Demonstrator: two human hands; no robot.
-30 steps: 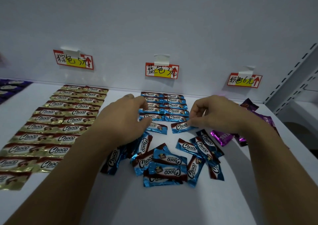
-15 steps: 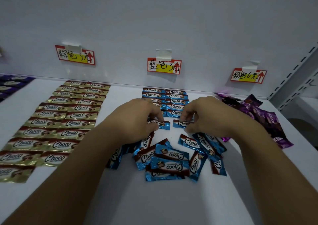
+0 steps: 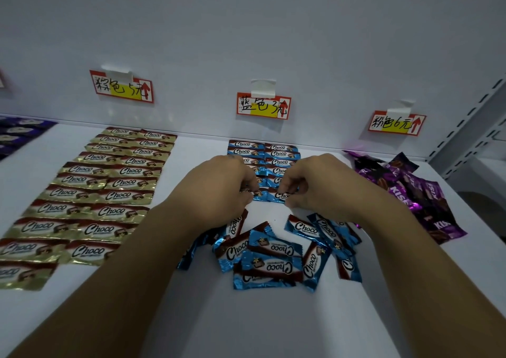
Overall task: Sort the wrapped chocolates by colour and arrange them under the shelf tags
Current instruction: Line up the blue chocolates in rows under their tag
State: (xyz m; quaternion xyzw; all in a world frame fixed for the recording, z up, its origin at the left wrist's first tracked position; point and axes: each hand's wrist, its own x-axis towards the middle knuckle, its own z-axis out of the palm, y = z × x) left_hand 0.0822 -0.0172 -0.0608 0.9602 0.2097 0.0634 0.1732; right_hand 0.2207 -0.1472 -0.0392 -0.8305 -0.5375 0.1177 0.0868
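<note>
1. The blue sorting step is in hand. The left hand has curled fingers and pinches the left blue chocolate. The right hand pinches the right blue chocolate.
2. Both chocolates lie on the shelf, at the near end of the blue rows, under the blue tag.
3. Next, I think, the hands should let go and pick from the loose blue pile, and turn each one so its name faces up.
4. Blue and gold chocolates say "Choco". The purple chocolates show "KIS".
5. The blue tag reads "蓝色 3元". The pink tag reads "粉色 6元". Both have a red arrow.
</note>
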